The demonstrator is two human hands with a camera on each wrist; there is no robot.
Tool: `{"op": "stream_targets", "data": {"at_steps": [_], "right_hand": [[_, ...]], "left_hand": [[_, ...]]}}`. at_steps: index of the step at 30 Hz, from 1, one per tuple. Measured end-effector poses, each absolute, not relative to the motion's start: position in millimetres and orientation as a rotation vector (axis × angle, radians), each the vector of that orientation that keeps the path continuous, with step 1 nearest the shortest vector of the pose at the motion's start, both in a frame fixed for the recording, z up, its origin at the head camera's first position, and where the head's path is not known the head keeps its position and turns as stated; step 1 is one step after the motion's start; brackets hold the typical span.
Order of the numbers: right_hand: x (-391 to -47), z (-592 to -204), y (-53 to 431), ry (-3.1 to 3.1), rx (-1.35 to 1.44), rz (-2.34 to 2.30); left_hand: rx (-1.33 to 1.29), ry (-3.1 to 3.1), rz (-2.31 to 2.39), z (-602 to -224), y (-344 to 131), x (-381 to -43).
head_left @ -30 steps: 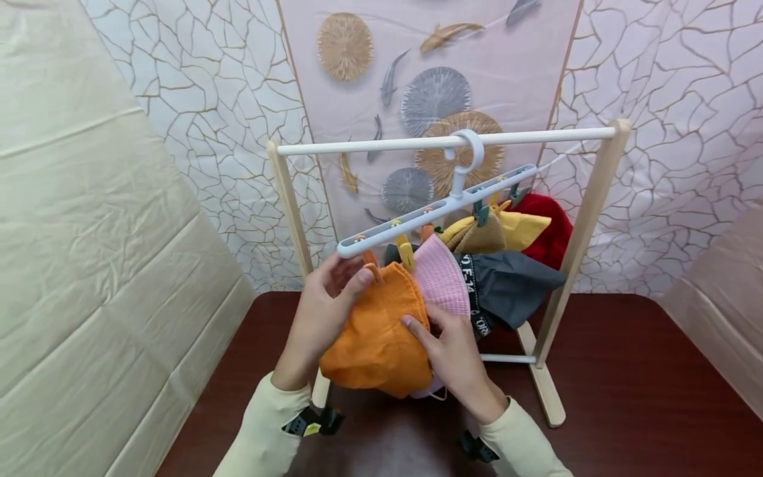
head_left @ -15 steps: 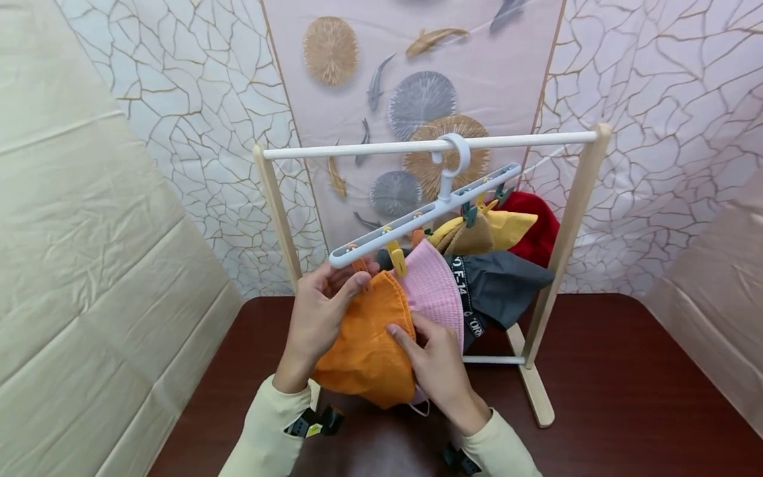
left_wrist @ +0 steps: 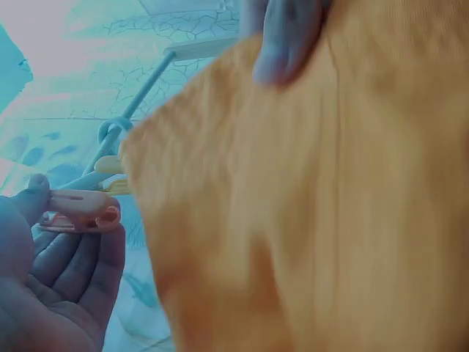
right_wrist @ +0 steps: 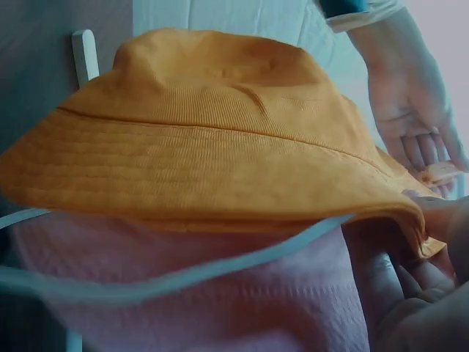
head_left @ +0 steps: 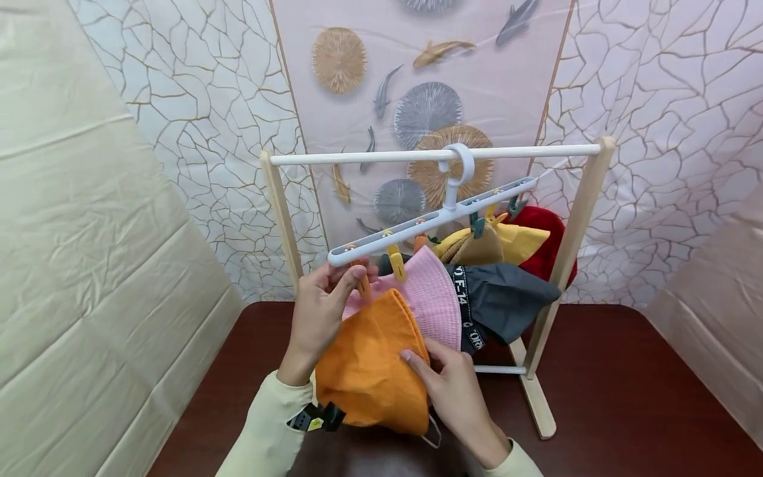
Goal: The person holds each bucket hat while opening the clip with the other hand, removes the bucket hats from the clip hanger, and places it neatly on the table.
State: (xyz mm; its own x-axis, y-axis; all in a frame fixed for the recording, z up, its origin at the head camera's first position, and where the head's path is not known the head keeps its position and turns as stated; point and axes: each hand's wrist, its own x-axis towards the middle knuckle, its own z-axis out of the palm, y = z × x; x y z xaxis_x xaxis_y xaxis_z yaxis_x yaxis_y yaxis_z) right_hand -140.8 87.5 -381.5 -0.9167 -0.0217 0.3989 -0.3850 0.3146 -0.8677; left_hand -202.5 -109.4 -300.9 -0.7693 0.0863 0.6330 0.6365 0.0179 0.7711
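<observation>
An orange bucket hat (head_left: 375, 364) hangs from my right hand (head_left: 456, 391), which pinches its brim between thumb and fingers. My left hand (head_left: 318, 315) pinches an orange clip (left_wrist: 80, 209) attached at the near left end of a pale blue hanger (head_left: 405, 233). In the left wrist view, the clip and the hat's edge are apart. Behind the orange hat, a pink hat (head_left: 432, 291) hangs near a yellow clip (head_left: 396, 263). In the right wrist view, a pale cord (right_wrist: 293, 246) crosses below the orange brim (right_wrist: 183, 172).
The hanger hooks over the white rail (head_left: 357, 158) of a wooden-sided rack (head_left: 581, 258) on a dark red table (head_left: 632, 397). Farther along hang a grey hat (head_left: 512, 298), a tan hat (head_left: 477, 248), a yellow hat (head_left: 524, 242) and a red hat (head_left: 551, 232). A patterned cloth covers the back.
The orange hat has come off the orange clip and moved down with my right hand, uncovering more of the pink hat. My left hand stays at the clip.
</observation>
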Motion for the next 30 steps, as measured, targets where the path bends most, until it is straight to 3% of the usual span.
{"op": "stream_targets", "data": {"at_steps": [11,21,30], "right_hand": [[-117.7,-381.0,125.3,-2.219,0.164,1.81],[-101.4,-383.4,142.4,-2.132,-0.027,1.908],[-92.6,-387.6,143.1,-1.872,-0.127,2.056]], "left_hand": [[-0.599,-2.049,-1.704,-304.9,-119.7,-196.6],[-0.385,-1.905,-1.385,-381.0,-131.2,-143.2],[-0.482,-2.324,-1.903,-434.7,-115.6,-112.7]]}}
